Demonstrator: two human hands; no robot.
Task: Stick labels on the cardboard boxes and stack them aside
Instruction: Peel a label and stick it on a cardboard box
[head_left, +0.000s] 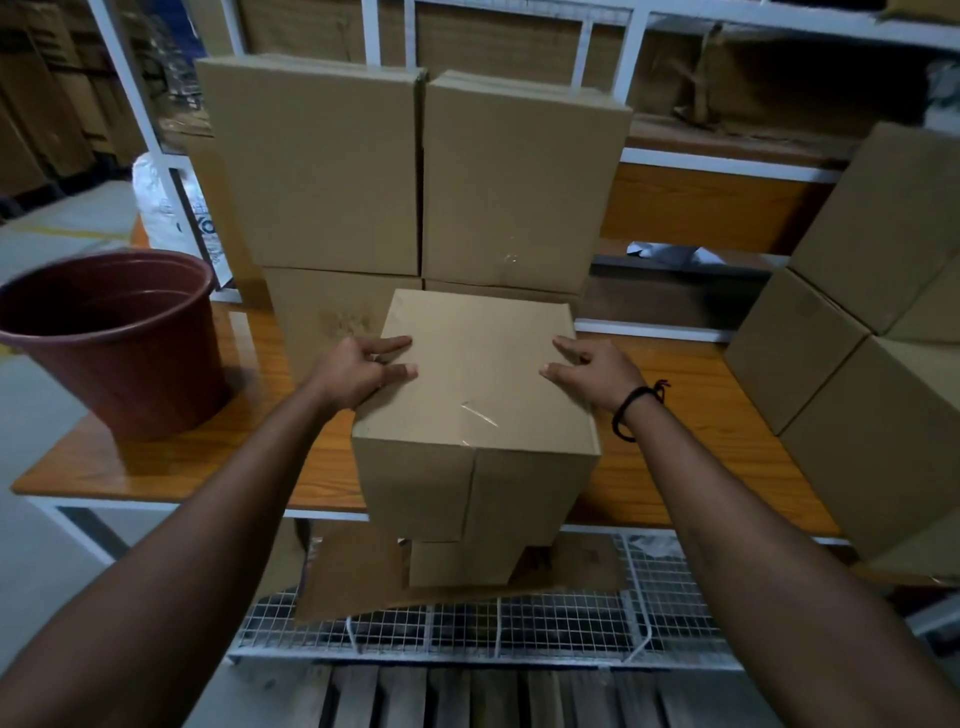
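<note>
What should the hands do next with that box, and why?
Probably let go and fetch a label: the left hand and right hand rest on the box, whose top shows tape but no label, and neither holds one.

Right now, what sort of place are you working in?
Probably a warehouse or packing storeroom: plain cardboard boxes stacked on a wooden worktable, and white metal shelving behind it holding more cardboard.
</note>
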